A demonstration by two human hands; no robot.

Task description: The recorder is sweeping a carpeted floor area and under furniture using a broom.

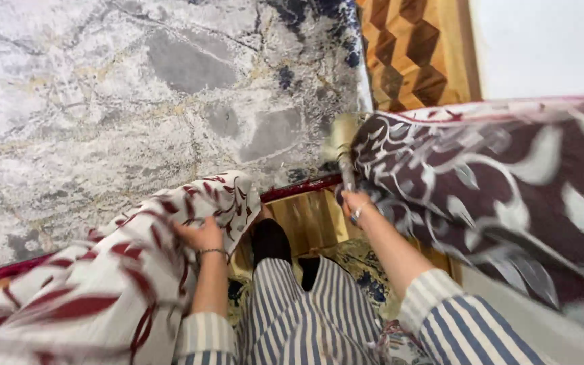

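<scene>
The left hand [201,236] sits just left of the frame's centre, fingers curled shut on a fold of white cloth with red leaf shapes [113,284], which spills from the grip down into the lower left corner. A thin bracelet [212,253] circles that wrist, and a blue-and-white striped sleeve [204,338] runs off the bottom edge.

The right hand [356,206], a little right of centre, is closed around the handle of a pale-bristled brush [341,145] — the bristles point up toward the middle of the frame and are blurred, so their exact shape cannot be told. A ring shows on one finger. The brush head lies against the left edge of a dark maroon fabric with white swirls [501,196] that fills the right side (also blurred).

Between the two forearms, at the bottom centre, are striped trouser legs [305,311] and a dark-socked foot [270,240] on a wooden floor [315,216]. Beyond the hands, a grey marbled rug [150,88] covers the upper left, its dark red edge running across the middle — and a zigzag wooden panel [410,47] stands at the upper right.
</scene>
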